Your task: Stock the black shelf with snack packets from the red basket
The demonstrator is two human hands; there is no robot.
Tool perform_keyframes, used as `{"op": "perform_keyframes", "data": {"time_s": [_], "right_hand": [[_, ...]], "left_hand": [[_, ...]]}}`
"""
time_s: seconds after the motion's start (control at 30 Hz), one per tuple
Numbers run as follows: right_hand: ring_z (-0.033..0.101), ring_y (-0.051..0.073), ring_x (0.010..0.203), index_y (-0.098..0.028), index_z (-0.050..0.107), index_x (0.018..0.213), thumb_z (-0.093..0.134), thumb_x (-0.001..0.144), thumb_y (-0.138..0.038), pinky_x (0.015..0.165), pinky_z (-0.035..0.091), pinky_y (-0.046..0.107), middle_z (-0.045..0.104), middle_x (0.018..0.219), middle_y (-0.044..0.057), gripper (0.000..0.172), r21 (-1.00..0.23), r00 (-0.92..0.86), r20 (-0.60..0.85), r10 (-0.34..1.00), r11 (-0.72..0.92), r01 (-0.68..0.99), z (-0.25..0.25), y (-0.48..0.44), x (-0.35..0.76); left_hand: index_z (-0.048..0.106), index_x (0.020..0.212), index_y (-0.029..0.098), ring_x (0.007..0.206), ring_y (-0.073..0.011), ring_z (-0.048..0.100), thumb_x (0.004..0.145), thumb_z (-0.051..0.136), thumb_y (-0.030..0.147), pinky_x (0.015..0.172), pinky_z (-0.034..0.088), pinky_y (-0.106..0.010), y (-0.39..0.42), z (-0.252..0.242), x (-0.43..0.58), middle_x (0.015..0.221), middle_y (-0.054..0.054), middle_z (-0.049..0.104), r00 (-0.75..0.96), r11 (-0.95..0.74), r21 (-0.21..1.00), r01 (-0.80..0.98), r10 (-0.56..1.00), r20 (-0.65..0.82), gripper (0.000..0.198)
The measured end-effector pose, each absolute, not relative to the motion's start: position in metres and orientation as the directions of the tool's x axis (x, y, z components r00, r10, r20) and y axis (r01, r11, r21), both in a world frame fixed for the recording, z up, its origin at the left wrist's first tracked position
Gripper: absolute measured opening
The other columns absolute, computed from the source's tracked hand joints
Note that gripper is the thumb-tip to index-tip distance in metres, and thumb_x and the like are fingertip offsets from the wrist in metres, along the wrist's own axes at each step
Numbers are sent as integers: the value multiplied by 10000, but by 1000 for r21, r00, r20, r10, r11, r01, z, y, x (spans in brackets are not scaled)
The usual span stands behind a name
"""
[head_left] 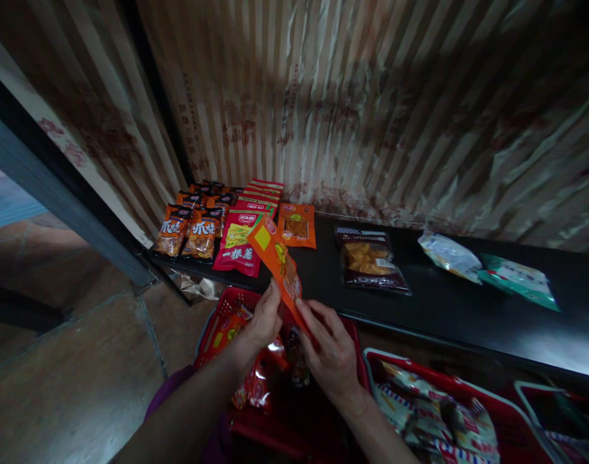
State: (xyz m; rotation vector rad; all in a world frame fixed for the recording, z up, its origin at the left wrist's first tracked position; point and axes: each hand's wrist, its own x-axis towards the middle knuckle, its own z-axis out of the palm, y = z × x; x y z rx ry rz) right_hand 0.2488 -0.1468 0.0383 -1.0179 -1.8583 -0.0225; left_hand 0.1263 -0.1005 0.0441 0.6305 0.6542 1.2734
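Observation:
An orange snack packet (276,253) is tilted between my two hands, above the red basket and in front of the shelf edge. My left hand (264,316) grips its lower left edge. On the other side, my right hand (329,345) has its fingers closed on the lower right edge. Behind it on the shelf lies another orange snack packet (298,225), flat, with a see-through window. Pink-red packets (241,238) lie in an overlapping row to its left. Beneath my hands, the red basket (236,295) holds several orange and red packets.
The black shelf (318,270) also carries orange-and-black packets (203,233) at the left, a dark brown snack bag (369,259), a white bag (449,254) and a green bag (521,281). A second red basket (497,393) with several bags stands at lower right. A metal post (72,174) rises at left.

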Motion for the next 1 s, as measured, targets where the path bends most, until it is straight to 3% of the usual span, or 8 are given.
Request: {"op": "perform_keyframes", "data": {"time_s": [0.2,0.4,0.5,0.67,0.77,0.9,1.0], "right_hand": [[560,221,943,-258,258,1449,492,840,-52,737,554,338,544,1102,132,683,-237,-242,742,625,583,777,36,-148,245],[547,236,940,-233,286,1440,486,831,-61,707,555,338,545,1106,134,663,-204,-243,692,680,508,837,31,-151,238],[555,239,963,-199,356,1405,510,830,-101,731,556,346,546,1125,142,603,-232,-260,655,709,517,824,28,-151,235],[558,260,1058,-168,435,1344,586,829,-268,809,549,391,538,1195,158,546,-303,-315,641,700,607,734,32,-152,234],[568,245,1068,-201,454,1324,565,848,-258,847,536,392,557,1190,137,491,-363,-283,667,689,632,685,37,-151,237],[582,217,1025,-225,521,1254,500,875,-182,860,517,375,595,1087,106,382,-444,-78,743,665,576,686,43,-145,249],[572,229,1004,-192,560,1198,505,874,-254,847,505,404,571,1081,122,335,-585,170,705,688,430,688,45,-141,260]], "left_hand": [[624,1107,162,1243,-285,459,698,545,701,1063,337,-406,-101,62,127,1156,-104,643,322,258,592,-763,947,2,681],[602,1138,147,1171,-286,527,650,742,464,1037,367,-403,-104,63,121,1103,-107,665,324,261,607,-750,946,-7,598],[602,1125,145,1123,-273,566,675,744,347,1011,393,-396,-104,62,119,1085,-103,672,284,286,622,-729,953,-106,513],[623,1077,153,1103,-272,581,695,723,374,975,428,-376,-100,68,119,1100,-93,672,186,269,636,-723,963,-195,453],[641,1039,156,1071,-289,597,660,748,385,946,451,-389,-99,69,118,1067,-96,686,212,322,636,-701,946,-244,455],[650,1018,137,1045,-303,612,658,750,382,938,455,-422,-101,64,116,1038,-114,695,290,392,612,-687,920,-264,447],[659,1001,134,1032,-292,623,680,743,351,954,443,-434,-106,58,113,1012,-110,702,343,421,607,-674,906,-248,397]]}}
